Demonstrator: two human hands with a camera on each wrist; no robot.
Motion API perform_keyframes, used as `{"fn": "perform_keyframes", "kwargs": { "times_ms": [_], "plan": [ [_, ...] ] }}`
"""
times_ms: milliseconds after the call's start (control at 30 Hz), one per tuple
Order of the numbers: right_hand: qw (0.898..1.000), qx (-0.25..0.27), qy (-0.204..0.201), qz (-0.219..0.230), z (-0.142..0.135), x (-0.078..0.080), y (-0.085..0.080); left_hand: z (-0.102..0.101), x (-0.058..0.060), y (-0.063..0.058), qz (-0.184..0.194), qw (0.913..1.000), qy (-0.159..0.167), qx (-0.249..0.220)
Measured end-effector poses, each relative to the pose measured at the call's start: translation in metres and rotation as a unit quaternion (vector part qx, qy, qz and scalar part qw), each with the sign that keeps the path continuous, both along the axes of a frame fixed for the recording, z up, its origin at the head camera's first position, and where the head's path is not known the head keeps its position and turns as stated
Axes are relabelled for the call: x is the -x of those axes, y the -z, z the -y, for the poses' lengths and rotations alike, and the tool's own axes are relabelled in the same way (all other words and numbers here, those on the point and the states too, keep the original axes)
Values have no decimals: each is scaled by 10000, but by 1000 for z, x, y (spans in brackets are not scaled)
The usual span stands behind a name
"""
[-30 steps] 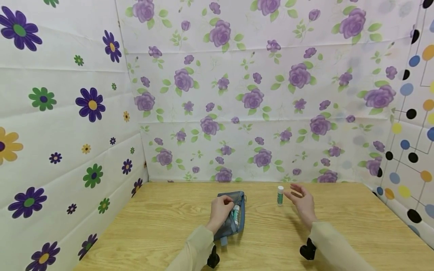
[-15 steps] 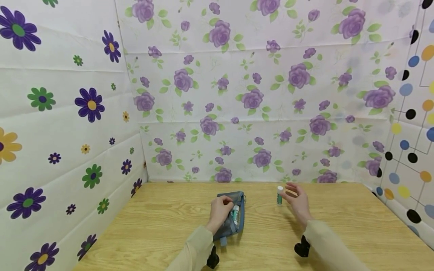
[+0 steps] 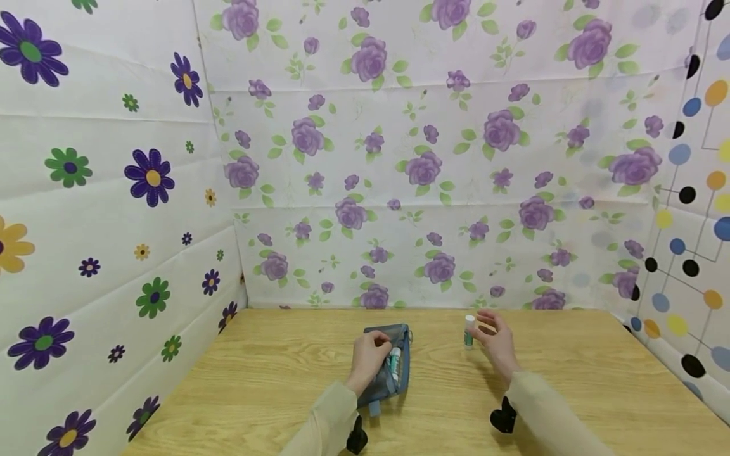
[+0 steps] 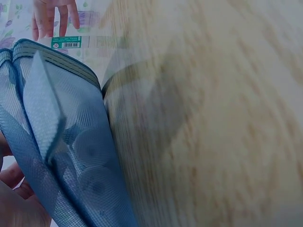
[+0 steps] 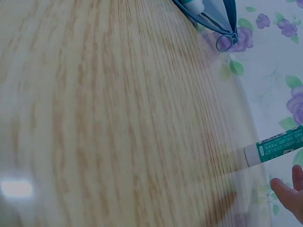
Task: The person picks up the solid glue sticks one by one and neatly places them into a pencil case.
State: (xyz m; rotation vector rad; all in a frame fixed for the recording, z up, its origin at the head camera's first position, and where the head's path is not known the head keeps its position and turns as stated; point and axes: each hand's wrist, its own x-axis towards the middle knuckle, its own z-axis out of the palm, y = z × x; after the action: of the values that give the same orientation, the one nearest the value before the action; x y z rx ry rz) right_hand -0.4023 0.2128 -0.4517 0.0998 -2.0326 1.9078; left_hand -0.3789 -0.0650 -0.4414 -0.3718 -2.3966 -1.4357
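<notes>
My left hand pinches the edge of a blue mesh zip pouch, which lies with its mouth parted on the table. A white-and-green glue stick shows inside, and in the left wrist view two round ends show through the mesh. To the right, another glue stick with a white cap stands upright. Beside it is my right hand, its fingers spread and slightly bent. The right wrist view has a gap between the fingertips and this glue stick.
A wood-grain table carries everything. Flower-patterned cloth rises at the back, with more patterned cloth on the left and a dotted one on the right. A small ring hangs at the pouch's far corner.
My right hand has moved left, closer to the upright glue stick, which still stands in place. The left hand stays on the pouch.
</notes>
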Motion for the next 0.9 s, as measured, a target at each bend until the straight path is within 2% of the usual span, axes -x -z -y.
{"fn": "perform_keyframes", "kwargs": {
  "times_ms": [167,400,900],
  "plan": [
    [9999,9,120,13,1,2,3,0,-1,0,59,10000,20,-27],
    [9998,-62,93,172,3,3,5,1,-2,0,-85,9999,23,-63],
    [9996,33,105,263,9,6,6,0,-1,-2,11,10000,34,-58]
  ]
}}
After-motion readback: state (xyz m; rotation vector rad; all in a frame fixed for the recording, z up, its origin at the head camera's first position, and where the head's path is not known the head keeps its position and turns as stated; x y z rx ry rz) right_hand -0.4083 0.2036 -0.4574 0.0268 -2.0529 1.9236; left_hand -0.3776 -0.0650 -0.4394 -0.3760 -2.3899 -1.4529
